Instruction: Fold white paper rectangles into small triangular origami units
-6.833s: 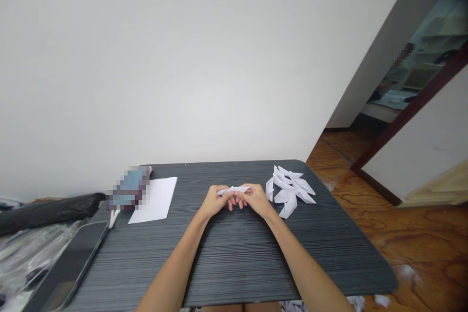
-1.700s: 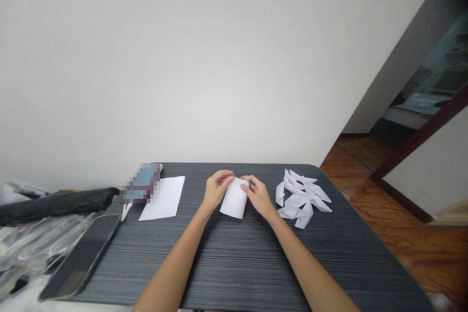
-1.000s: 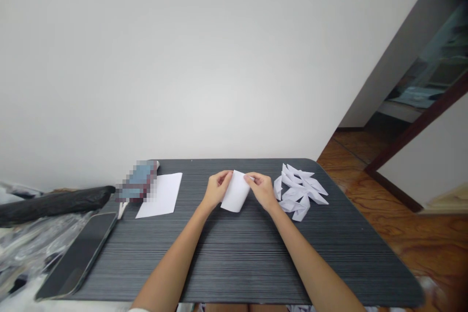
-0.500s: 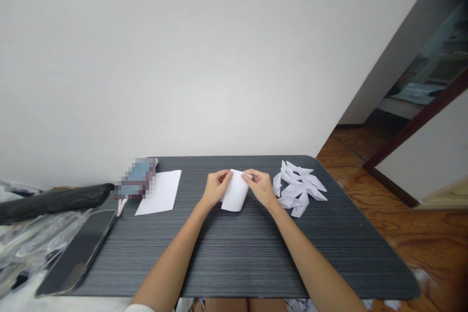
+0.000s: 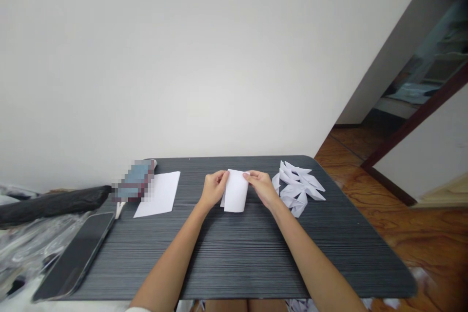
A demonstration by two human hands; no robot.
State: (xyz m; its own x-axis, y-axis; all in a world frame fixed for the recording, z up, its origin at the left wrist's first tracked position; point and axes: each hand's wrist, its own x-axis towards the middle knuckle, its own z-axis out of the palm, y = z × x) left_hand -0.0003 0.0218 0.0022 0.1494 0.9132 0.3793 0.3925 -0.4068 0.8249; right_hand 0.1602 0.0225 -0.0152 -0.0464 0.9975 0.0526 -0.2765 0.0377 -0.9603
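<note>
A folded paper is held over the desk, nearer its far edge. Its upper left corner is pinched between thumb and fingers of the left hand, its upper right by those of the right hand. White folded pieces are heaped near the desk's far right corner. Toward the far left corner a sheet is partly covered by a pixelated item; a phone is set along the left edge.
</note>
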